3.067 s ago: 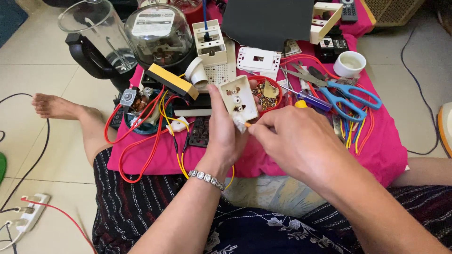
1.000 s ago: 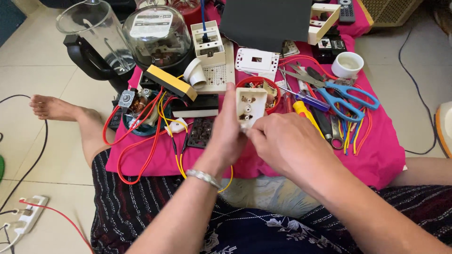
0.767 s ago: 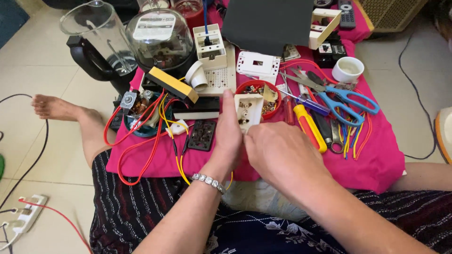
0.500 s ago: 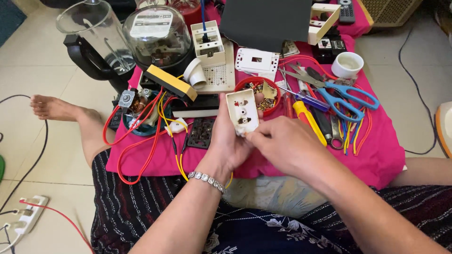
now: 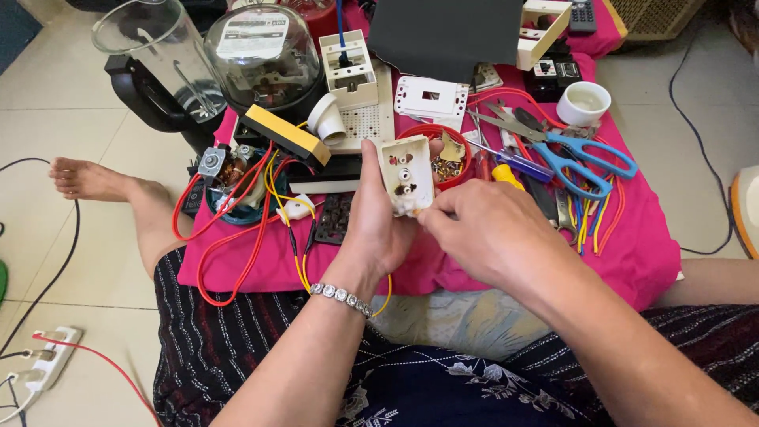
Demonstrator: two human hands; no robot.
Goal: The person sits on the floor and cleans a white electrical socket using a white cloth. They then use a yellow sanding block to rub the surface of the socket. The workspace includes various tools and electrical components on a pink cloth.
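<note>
The left hand [image 5: 379, 229] grips the cream socket body [image 5: 407, 174] upright, long axis vertical, above the pink cloth's [image 5: 632, 245] near edge, while the right hand's [image 5: 486, 233] fingertips [image 5: 427, 215] pinch at its lower right corner.

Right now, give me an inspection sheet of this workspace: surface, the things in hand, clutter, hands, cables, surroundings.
Surface: pink cloth spread over a low support, crowded with parts.
Job's things: cream socket body, held upright, its inner side with round holes facing the camera.
Clutter: blue-handled scissors, yellow-handled screwdriver, red bowl of small metal parts, white cup, white cover plate, glass-domed meter, blender jug.
Hands: left hand grips the socket body from behind; right hand has fingertips at its lower edge.
Cables: red and yellow wires looping over the cloth's left side.
Surroundings: tiled floor, white power strip, the person's bare foot.
</note>
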